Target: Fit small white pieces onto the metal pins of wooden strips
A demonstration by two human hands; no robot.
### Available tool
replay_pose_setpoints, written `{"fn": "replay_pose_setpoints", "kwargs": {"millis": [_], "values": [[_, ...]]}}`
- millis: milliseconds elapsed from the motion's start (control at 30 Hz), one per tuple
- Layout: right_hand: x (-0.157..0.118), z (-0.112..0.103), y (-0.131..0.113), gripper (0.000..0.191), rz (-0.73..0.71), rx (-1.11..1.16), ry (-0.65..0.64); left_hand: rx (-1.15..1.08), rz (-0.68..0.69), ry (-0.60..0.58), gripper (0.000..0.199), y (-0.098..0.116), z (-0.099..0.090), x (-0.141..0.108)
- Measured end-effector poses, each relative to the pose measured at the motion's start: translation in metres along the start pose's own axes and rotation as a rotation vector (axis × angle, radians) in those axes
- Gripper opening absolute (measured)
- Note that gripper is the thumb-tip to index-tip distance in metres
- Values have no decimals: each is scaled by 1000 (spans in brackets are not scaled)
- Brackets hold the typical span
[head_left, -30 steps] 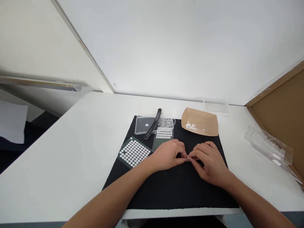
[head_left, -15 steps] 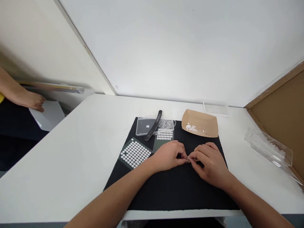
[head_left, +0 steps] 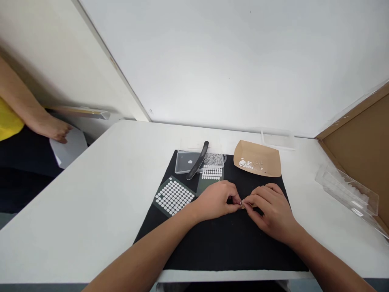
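Note:
My left hand (head_left: pixel 217 199) and my right hand (head_left: pixel 270 209) meet over a black mat (head_left: pixel 231 247). Thumb and fingers of each are pinched together around a tiny shiny piece (head_left: pixel 241 204), mostly hidden by the fingertips and too small to name. Left of my left hand lies a dark sheet of white oval stickers (head_left: pixel 174 197). A second sticker sheet (head_left: pixel 212 173) sits just beyond that hand. Behind my right hand stands a brown paper tray (head_left: pixel 270 156) with small white bits in it.
A black curved nail file (head_left: pixel 198 160) rests across a clear plastic box (head_left: pixel 181 162) holding clear, elongated pieces. More clear plastic containers (head_left: pixel 349 188) lie at right beside a cardboard box (head_left: pixel 361 138). At left, another person's hand (head_left: pixel 57 129) holds a white sheet (head_left: pixel 69 148).
Both my hands keep nearly the same pinch on the tiny piece. The other person's arm and white sheet have moved right, and the view has shifted slightly.

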State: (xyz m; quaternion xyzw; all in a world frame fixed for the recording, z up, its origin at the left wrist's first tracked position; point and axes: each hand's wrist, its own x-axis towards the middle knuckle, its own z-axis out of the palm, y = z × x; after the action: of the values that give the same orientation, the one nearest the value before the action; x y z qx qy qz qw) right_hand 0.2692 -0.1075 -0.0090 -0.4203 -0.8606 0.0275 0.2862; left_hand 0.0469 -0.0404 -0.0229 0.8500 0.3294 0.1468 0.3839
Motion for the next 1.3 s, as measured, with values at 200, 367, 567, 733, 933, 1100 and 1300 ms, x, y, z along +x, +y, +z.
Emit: {"fn": "replay_pose_setpoints", "kwargs": {"millis": [200, 367, 567, 733, 933, 1100, 1300], "values": [[1, -1, -1, 10, 1, -1, 19, -7, -4, -2, 5, 1, -1, 0], [0, -1, 1, 10, 0, -15, 12, -24, 0, 1, 5, 1, -1, -1], [-1, -3, 4, 8, 1, -27, 0, -74, -29, 1, 4, 0, -1, -1], [-1, -2, 2, 10, -14, -38, -37, -94, -17, -3, 7, -1, -1, 0], [-1, 1, 0, 9, -26, -43, -69, -62, -22, -7, 6, -1, -2, 0], [-1, 0, 0, 9, -23, -46, -83, -67, -20, -7, 7, -1, -2, -1], [-2, 0, 0, 10, -45, -77, -93, -68, -16, -1, 7, -2, -2, -2]]}}
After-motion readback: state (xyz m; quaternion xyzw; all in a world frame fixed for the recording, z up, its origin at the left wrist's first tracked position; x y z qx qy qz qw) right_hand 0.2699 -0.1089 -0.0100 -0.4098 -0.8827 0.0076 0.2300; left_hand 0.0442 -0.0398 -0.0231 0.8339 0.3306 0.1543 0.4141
